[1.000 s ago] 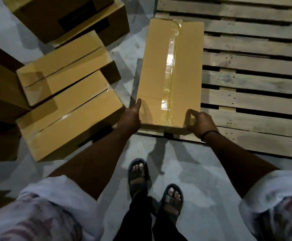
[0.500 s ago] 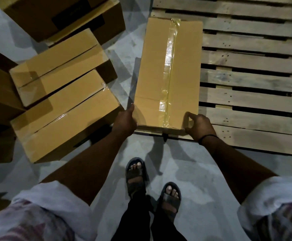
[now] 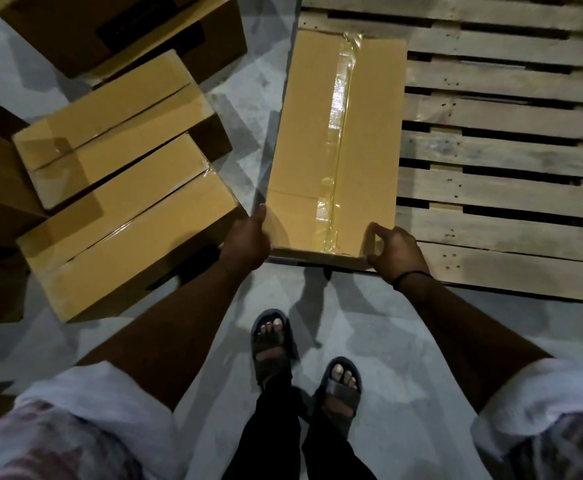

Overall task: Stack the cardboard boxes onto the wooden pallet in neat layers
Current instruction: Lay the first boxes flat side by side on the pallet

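Note:
A long taped cardboard box (image 3: 304, 143) lies along the left edge of the wooden pallet (image 3: 505, 150), its near end at the pallet's front corner. My left hand (image 3: 246, 239) grips the box's near left corner, thumb up along its side. My right hand (image 3: 395, 251) holds the near right corner, thumb on top and fingers curled round the end face. The bottom of the box is hidden, so I cannot tell whether it rests fully on the slats.
Several more cardboard boxes (image 3: 123, 216) lie piled on the concrete floor at the left, the nearest close to my left wrist. My sandalled feet (image 3: 272, 344) stand just in front of the pallet's corner. Bare slats fill the right side.
The box and both hands have shifted slightly left and toward me in the view. My left thumb slid from the box's top to its side; the grip otherwise holds.

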